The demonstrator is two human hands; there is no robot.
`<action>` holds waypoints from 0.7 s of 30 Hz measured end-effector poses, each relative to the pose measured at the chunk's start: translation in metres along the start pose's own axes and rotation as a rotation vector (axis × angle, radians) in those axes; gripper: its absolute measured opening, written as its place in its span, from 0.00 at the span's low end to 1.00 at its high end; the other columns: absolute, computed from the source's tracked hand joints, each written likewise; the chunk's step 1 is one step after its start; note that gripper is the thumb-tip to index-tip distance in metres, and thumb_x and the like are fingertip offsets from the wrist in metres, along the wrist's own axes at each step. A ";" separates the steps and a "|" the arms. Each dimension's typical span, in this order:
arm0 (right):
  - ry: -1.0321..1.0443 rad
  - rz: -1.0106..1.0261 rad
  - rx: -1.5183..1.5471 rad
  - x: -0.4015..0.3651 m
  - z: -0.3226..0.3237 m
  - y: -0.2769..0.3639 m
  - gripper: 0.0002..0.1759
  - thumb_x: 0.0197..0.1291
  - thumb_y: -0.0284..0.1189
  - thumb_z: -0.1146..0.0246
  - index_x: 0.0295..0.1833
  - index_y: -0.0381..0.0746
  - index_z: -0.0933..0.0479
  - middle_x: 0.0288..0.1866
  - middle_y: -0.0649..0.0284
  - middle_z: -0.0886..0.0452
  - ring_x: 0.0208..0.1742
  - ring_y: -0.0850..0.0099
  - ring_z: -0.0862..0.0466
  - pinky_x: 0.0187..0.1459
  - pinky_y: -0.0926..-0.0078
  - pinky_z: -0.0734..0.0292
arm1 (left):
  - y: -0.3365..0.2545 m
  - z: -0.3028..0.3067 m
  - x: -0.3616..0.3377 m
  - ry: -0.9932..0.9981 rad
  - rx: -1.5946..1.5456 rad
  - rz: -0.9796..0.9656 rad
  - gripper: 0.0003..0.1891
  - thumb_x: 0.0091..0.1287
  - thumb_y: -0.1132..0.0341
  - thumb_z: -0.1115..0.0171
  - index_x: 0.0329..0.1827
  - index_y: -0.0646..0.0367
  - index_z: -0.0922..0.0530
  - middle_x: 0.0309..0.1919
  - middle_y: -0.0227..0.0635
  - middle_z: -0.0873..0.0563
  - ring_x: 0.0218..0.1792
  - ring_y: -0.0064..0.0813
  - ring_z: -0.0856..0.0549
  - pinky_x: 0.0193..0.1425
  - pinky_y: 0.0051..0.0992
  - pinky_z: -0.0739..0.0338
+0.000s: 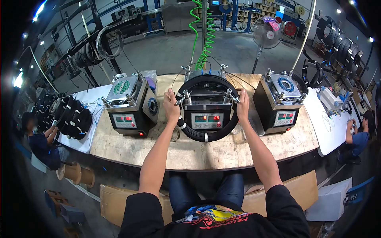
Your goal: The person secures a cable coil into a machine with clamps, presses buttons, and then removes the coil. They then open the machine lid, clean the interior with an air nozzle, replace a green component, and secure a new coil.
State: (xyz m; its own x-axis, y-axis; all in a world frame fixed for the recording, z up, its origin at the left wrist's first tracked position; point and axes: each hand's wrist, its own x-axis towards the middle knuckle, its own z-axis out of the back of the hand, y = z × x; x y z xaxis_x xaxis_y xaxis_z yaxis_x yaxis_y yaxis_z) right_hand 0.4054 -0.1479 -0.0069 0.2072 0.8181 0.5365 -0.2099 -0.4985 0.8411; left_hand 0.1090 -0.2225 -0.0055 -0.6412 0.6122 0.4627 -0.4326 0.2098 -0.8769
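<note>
Three boxy machines [127, 109] sit in a row on the wooden counter [198, 152], and one black cable coil [206, 137] is draped over the middle machine [207, 119] at frame centre. It's a ring facing up toward the camera, slightly wider across. Left hand [171, 106] and right hand [243, 104] each have their grip curled tight round a side. One green spiral hose [203, 37] hangs behind, with a fan [267, 33] upper right.

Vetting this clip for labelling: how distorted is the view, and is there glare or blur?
Head view: heavy fisheye, the table edge bows and corners go black; ceiling lights flare top left; left hand, right hand and cable coil are sharp.
</note>
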 end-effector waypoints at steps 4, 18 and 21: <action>-0.025 0.018 -0.016 -0.002 -0.001 -0.004 0.28 0.87 0.44 0.57 0.47 0.31 0.23 0.29 0.56 0.30 0.31 0.66 0.30 0.38 0.61 0.33 | -0.003 0.004 -0.002 -0.004 0.045 0.011 0.34 0.84 0.39 0.52 0.45 0.71 0.24 0.33 0.54 0.20 0.34 0.43 0.23 0.46 0.42 0.27; -0.006 0.174 -0.206 -0.049 0.006 -0.007 0.25 0.80 0.33 0.46 0.73 0.28 0.28 0.59 0.45 0.15 0.58 0.51 0.15 0.64 0.60 0.24 | 0.036 0.002 -0.049 0.007 0.090 0.077 0.32 0.82 0.44 0.44 0.72 0.66 0.33 0.55 0.66 0.16 0.57 0.67 0.16 0.60 0.52 0.25; 0.041 0.091 -0.155 -0.049 0.008 -0.010 0.25 0.80 0.32 0.44 0.73 0.28 0.28 0.61 0.43 0.16 0.60 0.51 0.15 0.64 0.61 0.24 | 0.039 0.003 -0.051 -0.003 0.062 0.020 0.35 0.81 0.43 0.42 0.73 0.68 0.34 0.59 0.66 0.17 0.58 0.68 0.18 0.64 0.51 0.26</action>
State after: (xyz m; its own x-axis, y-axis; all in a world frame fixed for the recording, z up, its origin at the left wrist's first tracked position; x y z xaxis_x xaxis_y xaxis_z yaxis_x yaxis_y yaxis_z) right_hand 0.4053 -0.1849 -0.0411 0.1424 0.7839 0.6043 -0.3710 -0.5237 0.7668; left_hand 0.1224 -0.2478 -0.0631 -0.6520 0.6132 0.4459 -0.4579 0.1503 -0.8762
